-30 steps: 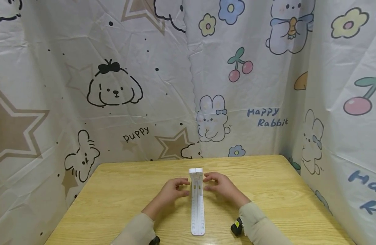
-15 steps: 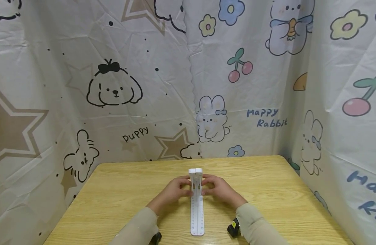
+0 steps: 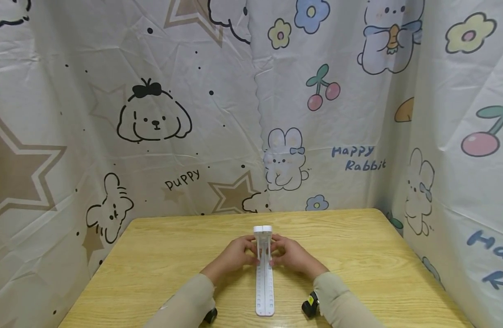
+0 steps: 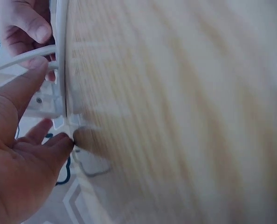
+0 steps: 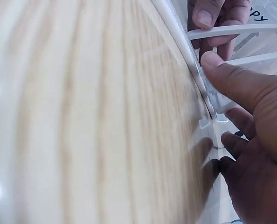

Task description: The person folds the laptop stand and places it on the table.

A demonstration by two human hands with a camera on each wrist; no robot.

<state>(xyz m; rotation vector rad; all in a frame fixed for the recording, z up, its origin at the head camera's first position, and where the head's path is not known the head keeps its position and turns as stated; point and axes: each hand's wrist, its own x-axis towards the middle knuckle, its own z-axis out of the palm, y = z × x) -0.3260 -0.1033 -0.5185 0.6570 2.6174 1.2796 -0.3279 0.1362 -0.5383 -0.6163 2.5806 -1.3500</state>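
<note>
A white plastic folding stand (image 3: pixel 264 284), narrow and notched along its base, lies lengthwise on the wooden table with its raised end farthest away. My left hand (image 3: pixel 234 255) grips its left side near that end, and my right hand (image 3: pixel 293 256) grips the right side opposite. In the left wrist view, the left thumb (image 4: pixel 30 77) rests against a slim white strut (image 4: pixel 22 57) while the other fingers bend down beyond the base. The right wrist view has the right thumb (image 5: pixel 222 70) on a matching strut (image 5: pixel 259 59), its fingers curled low near the tabletop.
The yellow wood-grain table (image 3: pixel 173 255) reaches back to a printed curtain (image 3: pixel 218 114), which also hangs along both sides. Black wrist cameras, one of them the right-hand camera (image 3: pixel 310 305), sit under the beige sleeves (image 3: pixel 186 303).
Both hands have come inward from either side of the stand, and the fingers and thumbs now meet its struts. The stand itself stays in place.
</note>
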